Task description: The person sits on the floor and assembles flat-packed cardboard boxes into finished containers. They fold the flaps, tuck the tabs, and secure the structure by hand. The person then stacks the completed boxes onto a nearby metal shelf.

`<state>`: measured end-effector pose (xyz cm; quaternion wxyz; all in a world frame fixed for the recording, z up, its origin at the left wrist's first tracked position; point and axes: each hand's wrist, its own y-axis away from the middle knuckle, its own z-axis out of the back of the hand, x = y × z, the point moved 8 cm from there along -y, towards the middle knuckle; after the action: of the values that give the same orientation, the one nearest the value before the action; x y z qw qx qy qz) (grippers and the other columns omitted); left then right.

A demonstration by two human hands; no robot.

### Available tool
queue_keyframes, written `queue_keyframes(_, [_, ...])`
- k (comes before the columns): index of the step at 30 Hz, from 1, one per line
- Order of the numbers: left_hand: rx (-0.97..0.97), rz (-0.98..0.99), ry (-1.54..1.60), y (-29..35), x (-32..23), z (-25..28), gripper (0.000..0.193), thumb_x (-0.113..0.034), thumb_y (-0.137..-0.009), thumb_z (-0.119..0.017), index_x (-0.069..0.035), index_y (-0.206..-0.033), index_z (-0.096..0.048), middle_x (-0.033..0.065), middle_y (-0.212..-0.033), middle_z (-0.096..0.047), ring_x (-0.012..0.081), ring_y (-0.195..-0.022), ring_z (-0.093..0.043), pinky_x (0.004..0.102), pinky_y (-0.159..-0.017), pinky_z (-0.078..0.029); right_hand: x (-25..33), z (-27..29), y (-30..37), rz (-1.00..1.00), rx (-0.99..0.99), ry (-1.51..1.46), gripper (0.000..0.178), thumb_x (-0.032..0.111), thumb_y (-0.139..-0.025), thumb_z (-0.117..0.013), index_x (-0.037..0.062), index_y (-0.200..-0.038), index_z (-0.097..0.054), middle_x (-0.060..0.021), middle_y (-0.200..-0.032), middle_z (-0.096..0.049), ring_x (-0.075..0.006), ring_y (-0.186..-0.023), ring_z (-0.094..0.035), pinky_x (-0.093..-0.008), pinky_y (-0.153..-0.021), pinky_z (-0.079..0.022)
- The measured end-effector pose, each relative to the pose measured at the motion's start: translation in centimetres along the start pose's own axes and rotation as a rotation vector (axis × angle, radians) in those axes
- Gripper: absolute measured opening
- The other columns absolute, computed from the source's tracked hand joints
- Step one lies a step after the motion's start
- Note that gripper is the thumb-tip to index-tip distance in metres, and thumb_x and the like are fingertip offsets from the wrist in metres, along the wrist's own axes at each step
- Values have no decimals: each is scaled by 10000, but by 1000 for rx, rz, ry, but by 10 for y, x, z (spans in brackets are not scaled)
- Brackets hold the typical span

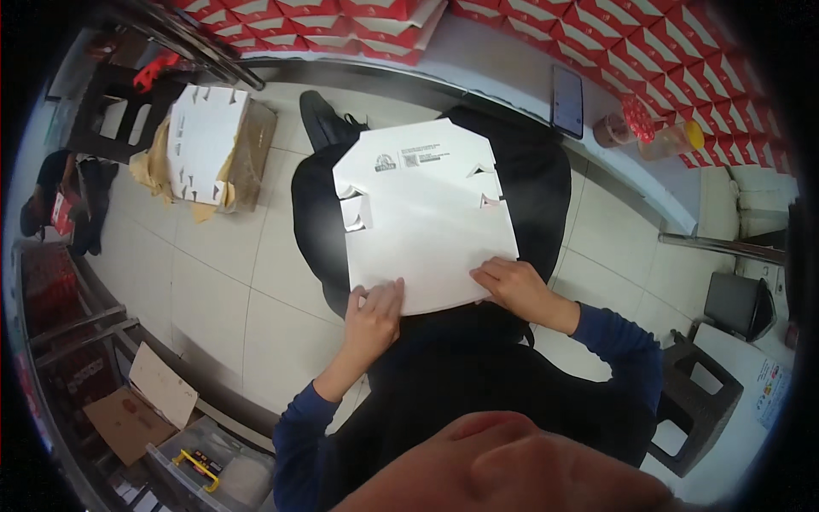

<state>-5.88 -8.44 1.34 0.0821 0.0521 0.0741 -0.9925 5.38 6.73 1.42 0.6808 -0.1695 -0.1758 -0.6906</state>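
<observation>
A flat white cardboard box blank (435, 239) lies across my lap, its far corners cut at a slant. Dark print and a square code mark its far part, and cut tabs stand up along its left and right sides. At the near left corner my left hand (375, 317) has its fingers curled over the edge. My right hand (516, 288) grips the near right corner, thumb and fingers closed on the board. Both hands' undersides are hidden.
More white blanks (205, 141) lie stacked in a torn brown carton (254, 162) on the tiled floor, left. Red and white boxes (589, 51) line the far side. A phone (567, 101) and jars (670, 141) sit on the ledge. A plastic bin (162, 456) stands lower left.
</observation>
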Motion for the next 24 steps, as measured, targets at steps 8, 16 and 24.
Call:
queue_keyframes(8, [513, 173, 630, -71, 64, -68, 229, -125, -676, -735, -105, -903, -709, 110, -877, -674, 318, -903, -608, 413, -746, -485, -86, -34, -62, -201, 413, -416, 358, 303, -594, -851, 32, -766, -692, -110, -643, -626, -256, -574, -606, -327, -556, -465])
queue_keyframes(16, [242, -168, 557, -61, 53, 38, 270, -205, -667, -760, -70, -887, -679, 74, -848, -665, 237, -752, -625, 340, -694, -450, -37, 72, -26, 286, 81, -673, 454, 225, -701, -783, 95, -1122, -675, -71, -1148, -667, -281, -1128, -574, -448, -958, -431])
queue_keyframes(24, [350, -288, 945, -58, 69, 116, 498, -386, -720, -778, -14, -1039, -691, 99, -963, -691, 253, -891, -670, 410, -838, -414, -54, 39, 16, 37, -680, -845, 306, 174, -879, -660, 16, -1129, -581, -136, -1080, -655, -283, -1005, -620, -499, -1005, -412])
